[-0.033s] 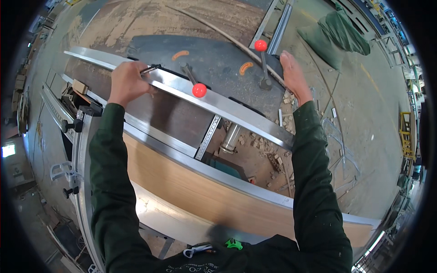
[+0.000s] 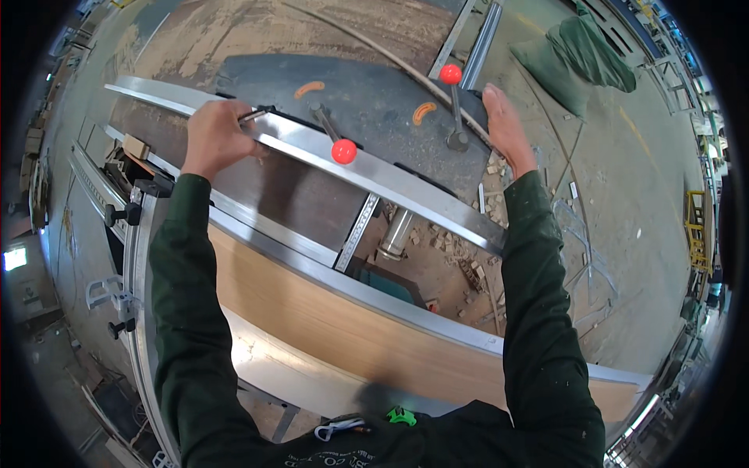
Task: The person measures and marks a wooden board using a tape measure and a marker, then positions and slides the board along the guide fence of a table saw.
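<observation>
My left hand point(image 2: 214, 136) is closed over the far edge of a long shiny metal rail point(image 2: 406, 195), next to a small dark clamp handle point(image 2: 253, 117). The rail runs slantwise across a dark machine table point(image 2: 367, 93). My right hand point(image 2: 503, 125) is stretched out flat at the table's right edge, holding nothing. It is just right of an upright lever with a red ball knob point(image 2: 450, 74). A second red ball knob point(image 2: 343, 150) sits over the rail between my hands. Closer to me lies a long wooden panel point(image 2: 351, 327).
Metal guide tracks point(image 2: 257, 226) run between the rail and the panel. Wood offcuts point(image 2: 445, 242) litter the concrete floor under the machine. A green sack point(image 2: 577, 51) lies at the far right. Clamps and knobs point(image 2: 125, 214) stick out at the left end.
</observation>
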A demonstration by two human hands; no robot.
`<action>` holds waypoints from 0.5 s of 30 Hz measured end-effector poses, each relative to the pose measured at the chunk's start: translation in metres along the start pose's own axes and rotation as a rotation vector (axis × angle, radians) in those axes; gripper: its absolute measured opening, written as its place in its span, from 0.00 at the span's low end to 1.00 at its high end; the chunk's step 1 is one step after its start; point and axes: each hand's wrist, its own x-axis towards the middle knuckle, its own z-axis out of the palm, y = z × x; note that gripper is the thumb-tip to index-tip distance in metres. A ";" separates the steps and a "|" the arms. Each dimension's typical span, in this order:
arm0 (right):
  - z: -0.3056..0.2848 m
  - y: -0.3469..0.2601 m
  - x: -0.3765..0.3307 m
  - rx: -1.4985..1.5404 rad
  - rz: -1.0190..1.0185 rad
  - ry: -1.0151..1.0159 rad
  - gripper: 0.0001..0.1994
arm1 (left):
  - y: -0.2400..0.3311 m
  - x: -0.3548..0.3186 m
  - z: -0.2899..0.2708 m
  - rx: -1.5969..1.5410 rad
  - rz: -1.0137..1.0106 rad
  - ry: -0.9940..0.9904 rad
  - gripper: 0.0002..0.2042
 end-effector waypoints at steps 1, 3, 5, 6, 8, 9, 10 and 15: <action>-0.001 -0.004 0.001 0.010 -0.015 -0.017 0.29 | 0.001 0.000 -0.009 0.036 -0.027 -0.009 0.18; 0.005 -0.011 -0.004 0.013 -0.001 -0.026 0.29 | -0.004 -0.002 -0.010 0.046 -0.041 -0.031 0.18; 0.004 -0.012 0.000 -0.035 0.016 -0.069 0.28 | -0.010 0.002 0.005 0.049 -0.067 -0.073 0.19; 0.007 -0.012 0.000 -0.074 0.035 -0.115 0.28 | -0.012 0.001 0.007 0.047 -0.063 -0.073 0.19; 0.008 -0.011 0.000 -0.012 0.071 -0.112 0.26 | -0.016 0.002 0.010 0.035 -0.062 -0.073 0.19; 0.005 -0.011 0.002 -0.051 0.085 -0.109 0.25 | -0.015 0.003 0.009 0.041 -0.064 -0.073 0.19; 0.001 -0.011 0.004 -0.090 0.098 -0.107 0.24 | -0.014 0.004 0.009 0.041 -0.074 -0.075 0.19; -0.009 -0.031 0.044 -0.128 0.070 -0.361 0.16 | -0.016 0.004 0.008 0.092 -0.109 -0.071 0.18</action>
